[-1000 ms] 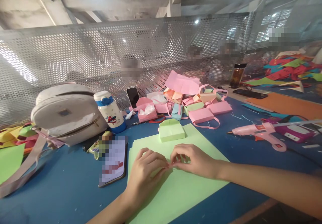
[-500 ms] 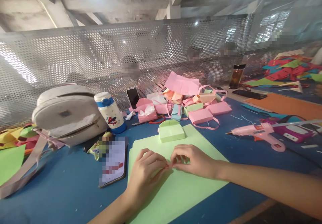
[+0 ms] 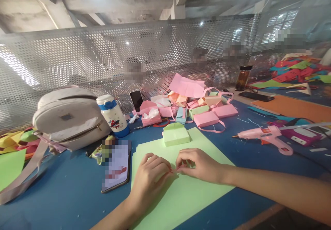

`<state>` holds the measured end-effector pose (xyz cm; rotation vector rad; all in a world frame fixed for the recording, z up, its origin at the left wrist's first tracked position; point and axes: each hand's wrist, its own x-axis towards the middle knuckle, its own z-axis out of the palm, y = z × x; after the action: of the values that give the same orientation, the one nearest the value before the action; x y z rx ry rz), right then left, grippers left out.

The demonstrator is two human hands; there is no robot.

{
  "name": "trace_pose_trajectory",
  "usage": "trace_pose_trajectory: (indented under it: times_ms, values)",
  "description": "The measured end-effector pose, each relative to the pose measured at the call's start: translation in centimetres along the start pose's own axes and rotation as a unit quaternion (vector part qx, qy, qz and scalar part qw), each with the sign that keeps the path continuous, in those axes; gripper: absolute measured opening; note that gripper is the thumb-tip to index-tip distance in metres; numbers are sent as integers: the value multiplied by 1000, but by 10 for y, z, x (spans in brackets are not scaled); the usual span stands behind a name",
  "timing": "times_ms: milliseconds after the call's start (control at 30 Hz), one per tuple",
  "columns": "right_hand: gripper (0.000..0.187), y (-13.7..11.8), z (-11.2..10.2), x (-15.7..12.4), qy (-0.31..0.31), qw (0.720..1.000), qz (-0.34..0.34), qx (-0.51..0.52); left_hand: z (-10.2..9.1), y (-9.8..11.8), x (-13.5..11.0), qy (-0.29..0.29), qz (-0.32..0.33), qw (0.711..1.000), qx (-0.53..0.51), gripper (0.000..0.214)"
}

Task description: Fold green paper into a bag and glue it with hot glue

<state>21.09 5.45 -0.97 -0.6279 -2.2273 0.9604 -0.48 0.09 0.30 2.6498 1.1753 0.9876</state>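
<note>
The green sheet (image 3: 186, 195) lies flat on the blue table, its long axis seemingly running away from the person with the far end swung slightly right. At the sheet's middle the left hand (image 3: 150, 178) and right hand (image 3: 200, 164) meet, fingers curled and pinching the paper. A folded green box (image 3: 176, 134) sits at the sheet's far edge and a phone (image 3: 117, 166) just left of it. Nothing has shifted since the earlier frame.

A phone (image 3: 117, 166) is lying just left of the left hand (image 3: 150, 178), blocking that side. A green paper box (image 3: 176, 135) is sitting just past both hands. The blue table (image 3: 232, 143) is lying bare between the right hand (image 3: 199, 164) and the pink glue gun (image 3: 266, 137), leaving room to pass.
</note>
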Motion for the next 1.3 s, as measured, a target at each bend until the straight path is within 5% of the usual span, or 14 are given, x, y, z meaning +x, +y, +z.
trace_pose_trajectory:
  times_ms: [433,767,1300]
  values:
    - [33,-6,-2,3,-3,996,79,50,-3,-1,0,-31,-48,998,-24,26]
    - [21,-2,-6,3,12,989,102,109,-2,-6,0,22,-257,949,-179,17]
    - [31,-3,-9,3,86,977,114,160,0,0,6,-77,-258,942,-199,19]
